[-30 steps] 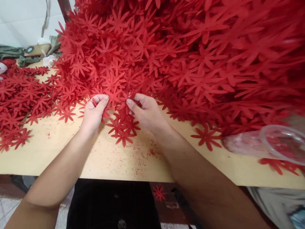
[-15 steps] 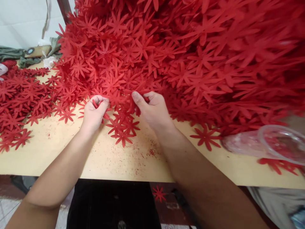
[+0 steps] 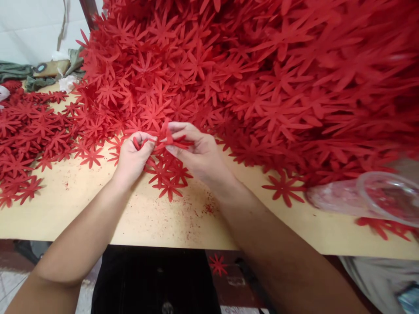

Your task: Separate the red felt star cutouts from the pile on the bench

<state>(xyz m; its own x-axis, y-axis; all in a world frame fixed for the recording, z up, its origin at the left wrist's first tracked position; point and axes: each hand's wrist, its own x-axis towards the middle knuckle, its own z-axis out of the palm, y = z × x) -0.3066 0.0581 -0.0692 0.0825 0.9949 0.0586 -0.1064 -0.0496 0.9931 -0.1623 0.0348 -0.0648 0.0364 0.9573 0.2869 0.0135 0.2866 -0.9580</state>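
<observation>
My left hand point(image 3: 132, 157) pinches a red flower-shaped cutout, its petals showing between thumb and fingers. Close beside it, my right hand point(image 3: 199, 155) has thumb and fingers closed on another red flower cutout point(image 3: 168, 136), whose petals stick up and out to the side. The two pieces meet or overlap between my fingertips; I cannot tell whether they are joined. Just below the hands, several loose red flower cutouts point(image 3: 169, 187) lie on the tabletop. A large heap of the same cutouts point(image 3: 196, 61) rises right behind my hands.
A smaller pile of red cutouts point(image 3: 32, 126) spreads at the left. On the right a clear plastic cup point(image 3: 340, 196) lies on its side. Red crumbs point(image 3: 207, 208) dot the pale tabletop point(image 3: 81, 218). One cutout point(image 3: 218, 264) is below the table edge. Green cloth point(image 3: 15, 72) sits back left.
My right hand has moved left, bringing its fingertips up to my left hand, and its fingers have spread more around the cutout. My left hand has shifted slightly right.
</observation>
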